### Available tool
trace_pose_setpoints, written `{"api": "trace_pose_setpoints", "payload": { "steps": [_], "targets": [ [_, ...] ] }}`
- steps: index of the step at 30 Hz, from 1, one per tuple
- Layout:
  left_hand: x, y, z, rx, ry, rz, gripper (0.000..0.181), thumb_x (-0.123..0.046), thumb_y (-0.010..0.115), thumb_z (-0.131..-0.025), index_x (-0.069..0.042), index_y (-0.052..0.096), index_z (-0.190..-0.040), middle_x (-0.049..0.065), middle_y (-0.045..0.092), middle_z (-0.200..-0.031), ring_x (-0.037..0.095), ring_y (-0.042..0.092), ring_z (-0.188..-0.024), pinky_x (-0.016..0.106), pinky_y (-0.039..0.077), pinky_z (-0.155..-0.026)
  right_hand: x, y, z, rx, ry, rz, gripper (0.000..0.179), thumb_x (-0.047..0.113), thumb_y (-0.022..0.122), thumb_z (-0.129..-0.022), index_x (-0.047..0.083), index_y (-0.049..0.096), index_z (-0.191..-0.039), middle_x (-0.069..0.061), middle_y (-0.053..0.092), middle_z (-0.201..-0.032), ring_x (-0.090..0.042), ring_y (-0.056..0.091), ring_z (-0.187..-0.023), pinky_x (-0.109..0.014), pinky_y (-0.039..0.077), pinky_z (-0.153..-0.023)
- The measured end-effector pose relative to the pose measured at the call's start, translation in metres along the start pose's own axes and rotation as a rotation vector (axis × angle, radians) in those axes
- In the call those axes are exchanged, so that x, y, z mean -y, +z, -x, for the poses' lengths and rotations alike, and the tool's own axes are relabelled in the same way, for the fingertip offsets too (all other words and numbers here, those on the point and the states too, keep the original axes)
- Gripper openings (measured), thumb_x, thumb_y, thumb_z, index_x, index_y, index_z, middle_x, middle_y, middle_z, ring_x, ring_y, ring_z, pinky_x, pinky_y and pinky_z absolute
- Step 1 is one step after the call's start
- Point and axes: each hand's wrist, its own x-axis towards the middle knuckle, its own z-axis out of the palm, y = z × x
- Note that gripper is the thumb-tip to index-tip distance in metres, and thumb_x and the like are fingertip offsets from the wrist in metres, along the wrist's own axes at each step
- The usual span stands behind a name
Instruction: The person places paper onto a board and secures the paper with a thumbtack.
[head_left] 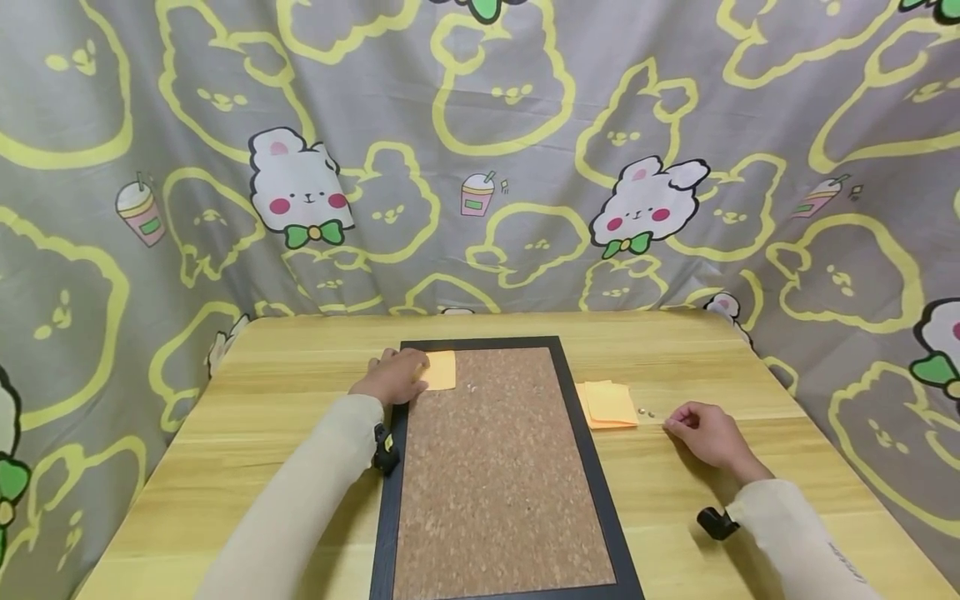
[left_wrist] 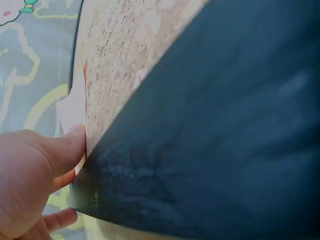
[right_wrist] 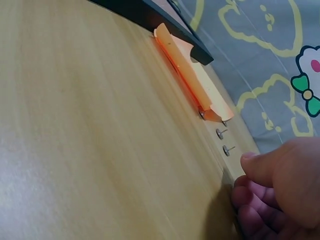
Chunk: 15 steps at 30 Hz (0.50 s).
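Observation:
Near the far left corner of the black-framed corkboard (head_left: 510, 483), my left hand (head_left: 392, 377) holds the left edge of an orange sticky note (head_left: 442, 372). In the left wrist view, its thumb (left_wrist: 75, 142) is against the pale note edge. To the right of the board, my right hand (head_left: 705, 433) is low over the table with fingers curled and thumb (right_wrist: 257, 167) close to them. I cannot tell whether a small thing is between those fingertips. Just beyond them, thumbtacks (right_wrist: 227, 150) lie with points sticking out.
More orange sticky notes (head_left: 611, 406) lie stacked beside the board's right frame, slightly curled. Small shiny bits (head_left: 471, 387) sit on the cork near the held note. A patterned curtain (head_left: 510, 167) hangs behind the wooden table (head_left: 300, 358).

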Motion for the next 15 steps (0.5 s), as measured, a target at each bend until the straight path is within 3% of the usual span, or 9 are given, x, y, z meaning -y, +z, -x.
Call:
{"api": "trace_pose_setpoints", "payload": {
  "steps": [5,15],
  "targets": [
    [0.0019,0.0001,-0.0025,0.052,-0.023,-0.032,0.054,-0.032,0.053,-0.100,-0.016,0.038,-0.149,0.011,0.032,-0.153,0.041,0.030,-0.132,0.056,0.027,-0.100,0.0004,-0.0010,-0.0009,-0.024,0.005,-0.032,0.014,0.017,0.065,-0.094,0.003,0.065,-0.090,-0.003,0.060,-0.077,-0.017,0.052,-0.069,-0.029,0.042,-0.061],
    [0.0010,-0.0014,-0.0014,0.092,-0.032,-0.039,0.051,-0.031,0.049,-0.102,-0.023,0.036,-0.151,0.009,0.031,-0.155,0.042,0.028,-0.135,0.059,0.023,-0.103,0.0051,0.0044,-0.0086,0.007,-0.015,-0.163,0.021,0.008,0.050,-0.101,-0.008,0.063,-0.103,-0.008,0.066,-0.085,-0.014,0.057,-0.073,-0.023,0.047,-0.063]
  ]
}}
